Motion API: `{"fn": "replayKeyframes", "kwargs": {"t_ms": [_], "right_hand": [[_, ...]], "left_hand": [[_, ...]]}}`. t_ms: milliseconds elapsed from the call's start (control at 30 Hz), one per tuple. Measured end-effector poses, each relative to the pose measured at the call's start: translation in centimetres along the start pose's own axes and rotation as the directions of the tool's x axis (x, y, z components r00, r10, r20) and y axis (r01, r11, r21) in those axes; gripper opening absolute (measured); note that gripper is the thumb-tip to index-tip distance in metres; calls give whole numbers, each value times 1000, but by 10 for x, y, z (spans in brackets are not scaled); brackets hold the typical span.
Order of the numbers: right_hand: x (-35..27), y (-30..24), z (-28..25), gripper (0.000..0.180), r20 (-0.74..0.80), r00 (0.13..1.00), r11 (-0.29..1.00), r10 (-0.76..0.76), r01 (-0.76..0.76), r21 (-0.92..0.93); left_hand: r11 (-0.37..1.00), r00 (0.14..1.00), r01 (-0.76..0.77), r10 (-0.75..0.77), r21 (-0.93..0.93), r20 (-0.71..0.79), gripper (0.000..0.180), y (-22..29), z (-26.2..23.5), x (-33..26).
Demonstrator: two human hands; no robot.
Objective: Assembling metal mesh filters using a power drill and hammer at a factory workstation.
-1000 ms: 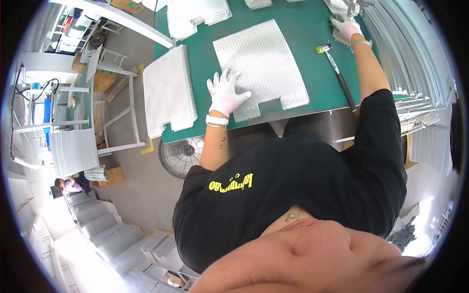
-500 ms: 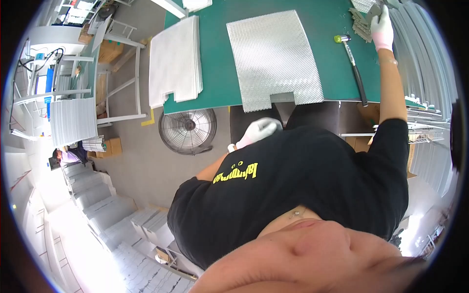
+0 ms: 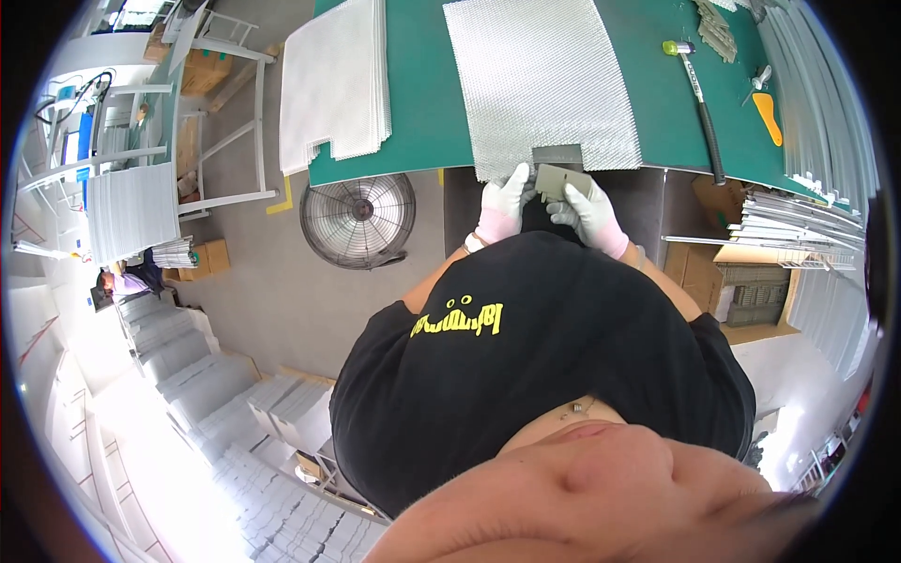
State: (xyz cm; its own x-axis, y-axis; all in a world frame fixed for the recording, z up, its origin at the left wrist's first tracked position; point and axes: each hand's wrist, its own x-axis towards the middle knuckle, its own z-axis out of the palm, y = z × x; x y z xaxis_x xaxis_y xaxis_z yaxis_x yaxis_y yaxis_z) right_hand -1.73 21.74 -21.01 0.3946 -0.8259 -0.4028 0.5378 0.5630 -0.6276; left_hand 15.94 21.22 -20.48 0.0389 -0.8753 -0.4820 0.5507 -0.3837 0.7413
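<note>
Both hands wear white gloves with pink cuffs and meet at the table's near edge. My right hand grips a small grey flat plate with narrow slots, thumb on its upper face. At the plate's left end, my left hand is closed, its fingertips against the plate's edge and partly hidden. Just beyond lies a silvery mesh sheet, flat on the green table, with a rectangular notch in its near edge. The plate is held close to that notch.
A stack of white notched sheets lies left. To the right are a mallet with a black handle, an orange-handled tool, more grey plates and long metal strips. A floor fan stands below the table's left part.
My right hand has come back from the far right pile with a grey plate. My left hand has risen to meet it at the table edge. The view has shifted slightly.
</note>
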Motion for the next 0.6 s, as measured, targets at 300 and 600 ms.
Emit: {"fn": "replayKeyframes", "kwargs": {"t_ms": [300,600], "right_hand": [[10,-32,-1,26,20,999,809,25,-8,-588],[6,-15,0,33,-384,910,973,-160,81,-214]], "left_hand": [[992,989,119,-123,51,84,42,5,3,-10],[949,936,201,-259,244,237,34,8,-5,2]]}}
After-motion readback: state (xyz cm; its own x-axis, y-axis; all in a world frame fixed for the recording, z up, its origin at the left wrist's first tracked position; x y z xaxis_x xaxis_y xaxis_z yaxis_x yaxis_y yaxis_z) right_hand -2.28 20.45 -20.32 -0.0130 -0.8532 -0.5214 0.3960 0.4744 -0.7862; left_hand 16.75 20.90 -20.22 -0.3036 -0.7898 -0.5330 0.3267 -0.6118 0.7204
